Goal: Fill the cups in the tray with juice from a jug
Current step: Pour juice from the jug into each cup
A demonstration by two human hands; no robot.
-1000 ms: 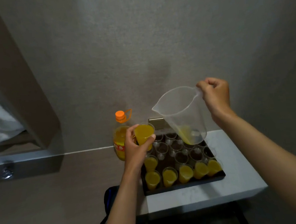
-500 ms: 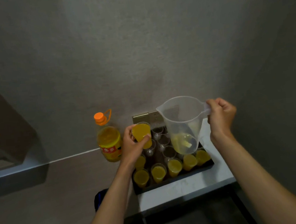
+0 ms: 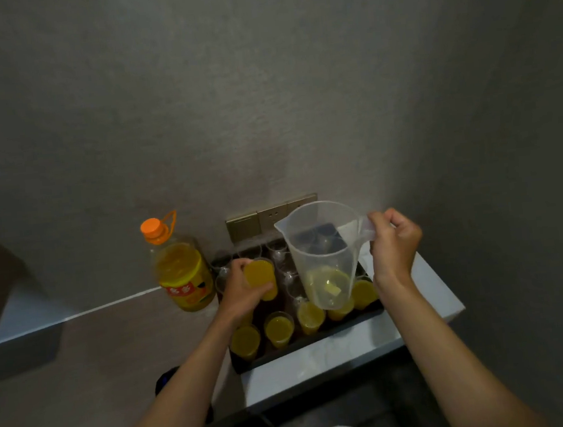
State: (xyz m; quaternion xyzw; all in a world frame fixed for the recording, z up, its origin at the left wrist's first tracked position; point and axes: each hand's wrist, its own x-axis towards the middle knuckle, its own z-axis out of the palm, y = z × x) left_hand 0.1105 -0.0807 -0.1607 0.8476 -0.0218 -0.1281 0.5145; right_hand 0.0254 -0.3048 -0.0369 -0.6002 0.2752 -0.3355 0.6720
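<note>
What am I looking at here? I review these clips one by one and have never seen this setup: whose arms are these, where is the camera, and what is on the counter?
There is no machine: a person works with bare hands, and one wide-angle camera on their head looks forward and down, so both arms reach in from below. The left hand grips a full cup of orange juice over a dark tray. The right hand holds a clear plastic jug by its handle, roughly upright, with only a little juice at its bottom. On the white counter, the tray's near row of cups is filled; several farther cups look empty. A juice bottle with an orange cap stands left of the tray.
</note>
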